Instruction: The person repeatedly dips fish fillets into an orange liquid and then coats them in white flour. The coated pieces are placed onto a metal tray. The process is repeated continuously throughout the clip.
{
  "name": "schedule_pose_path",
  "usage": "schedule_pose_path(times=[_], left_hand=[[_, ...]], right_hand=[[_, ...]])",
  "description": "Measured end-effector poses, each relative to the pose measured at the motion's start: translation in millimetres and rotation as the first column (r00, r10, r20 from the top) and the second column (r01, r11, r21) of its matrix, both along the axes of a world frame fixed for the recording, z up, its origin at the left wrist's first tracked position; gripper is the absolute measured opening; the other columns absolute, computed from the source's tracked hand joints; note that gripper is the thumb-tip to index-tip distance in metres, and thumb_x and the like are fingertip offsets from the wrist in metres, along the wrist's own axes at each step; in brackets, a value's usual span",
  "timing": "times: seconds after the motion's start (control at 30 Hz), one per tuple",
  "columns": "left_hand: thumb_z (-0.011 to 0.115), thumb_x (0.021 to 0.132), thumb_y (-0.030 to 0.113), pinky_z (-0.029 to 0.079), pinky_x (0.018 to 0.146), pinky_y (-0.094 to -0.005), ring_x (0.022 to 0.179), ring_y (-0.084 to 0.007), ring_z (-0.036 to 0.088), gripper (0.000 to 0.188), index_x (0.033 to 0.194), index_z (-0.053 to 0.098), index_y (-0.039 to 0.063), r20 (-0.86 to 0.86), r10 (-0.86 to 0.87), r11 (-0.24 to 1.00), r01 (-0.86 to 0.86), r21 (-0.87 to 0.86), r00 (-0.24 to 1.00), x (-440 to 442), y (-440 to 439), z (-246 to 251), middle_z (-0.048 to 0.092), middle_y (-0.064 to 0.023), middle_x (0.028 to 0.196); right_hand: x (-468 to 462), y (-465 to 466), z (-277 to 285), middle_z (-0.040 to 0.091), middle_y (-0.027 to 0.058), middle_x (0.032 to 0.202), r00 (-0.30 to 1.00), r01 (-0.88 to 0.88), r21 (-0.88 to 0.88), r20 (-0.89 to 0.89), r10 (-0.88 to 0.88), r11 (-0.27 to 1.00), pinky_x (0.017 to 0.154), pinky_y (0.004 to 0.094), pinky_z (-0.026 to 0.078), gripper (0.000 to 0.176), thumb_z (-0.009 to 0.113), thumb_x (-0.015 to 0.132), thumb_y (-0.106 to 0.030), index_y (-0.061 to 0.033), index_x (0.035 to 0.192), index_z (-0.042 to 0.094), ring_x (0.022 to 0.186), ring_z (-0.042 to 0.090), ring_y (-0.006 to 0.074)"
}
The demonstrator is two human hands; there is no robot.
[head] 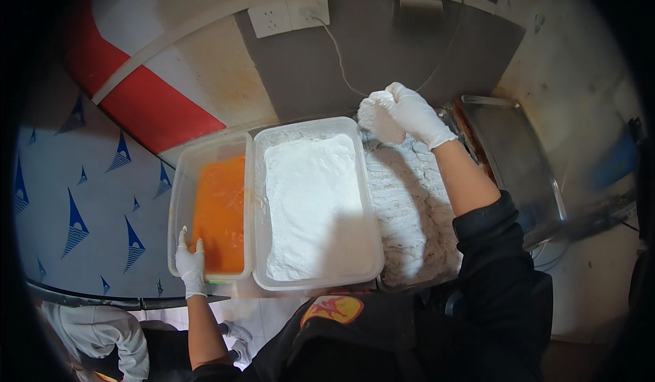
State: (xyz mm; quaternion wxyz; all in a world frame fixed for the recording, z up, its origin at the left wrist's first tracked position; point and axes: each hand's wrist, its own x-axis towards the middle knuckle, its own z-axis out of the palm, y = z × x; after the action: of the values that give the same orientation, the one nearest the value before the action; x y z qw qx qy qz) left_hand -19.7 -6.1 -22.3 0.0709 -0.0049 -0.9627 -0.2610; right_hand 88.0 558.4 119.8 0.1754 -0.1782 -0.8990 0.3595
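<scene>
My right hand [413, 115], in a white glove, grips a flat flour-coated piece of food [378, 118] at its upper edge. The piece hangs over the far end of a tray whose rows of flour-coated pieces [394, 203] overlap closely. My left hand [190, 264], also gloved, is at the near left corner of a clear plastic tub [179, 192], fingers apart and nothing held. Orange liquid [220, 213] with some submerged pieces fills part of that tub. Between the hands stands a second plastic tub [379, 259] of white flour [312, 203].
A metal tray [517, 152] lies at the right. A patterned blue-and-grey surface [102, 203] extends to the left. From the wall socket [307, 13] a white cable [337, 54] hangs behind the tubs. Another person's grey sleeve [128, 341] shows at lower left.
</scene>
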Motion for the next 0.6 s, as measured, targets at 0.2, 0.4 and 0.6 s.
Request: schedule_pose_path(times=[0.2,0.4,0.6], left_hand=[[0.068,0.088,0.013,0.053,0.083,-0.0367,0.091,-0.0268,0.069,0.056,0.141,0.051,0.017,-0.048,-0.034,0.999,0.035,0.002,0.998,-5.5,-6.4,-7.1,0.07,-0.0147,0.101],[0.068,0.087,0.01,0.052,0.085,-0.0358,0.095,-0.0256,0.068,0.055,0.14,0.052,0.014,-0.065,-0.031,0.999,0.032,0.008,0.997,-5.5,-12.5,-10.9,0.069,-0.0147,0.108],[0.067,0.086,0.009,0.051,0.089,-0.0357,0.099,-0.0255,0.067,0.055,0.139,0.053,0.012,-0.073,-0.033,0.999,0.034,0.011,0.997,-3.3,-8.9,-5.6,0.068,-0.0149,0.115]], right_hand=[[-12.8,40.2,-94.0,0.068,0.0154,0.094,0.976,0.155,-0.376,-0.086,-0.202,0.913,0.073,0.0343,0.051,0.033,0.058,0.096,-0.024,0.0055,0.11,0.06,0.078,0.065,0.0215],[-37.0,89.4,-205.4,0.068,0.0209,0.098,0.916,0.4,-0.543,0.236,-0.323,0.738,0.08,0.0398,0.05,0.035,0.055,0.095,-0.028,0.0048,0.105,0.065,0.088,0.065,0.0296],[-35.2,137.6,-279.4,0.068,0.0248,0.103,0.869,0.315,0.251,0.313,-0.384,0.916,0.087,0.0489,0.049,0.039,0.065,0.085,-0.035,-0.0012,0.105,0.068,0.102,0.063,0.042]])
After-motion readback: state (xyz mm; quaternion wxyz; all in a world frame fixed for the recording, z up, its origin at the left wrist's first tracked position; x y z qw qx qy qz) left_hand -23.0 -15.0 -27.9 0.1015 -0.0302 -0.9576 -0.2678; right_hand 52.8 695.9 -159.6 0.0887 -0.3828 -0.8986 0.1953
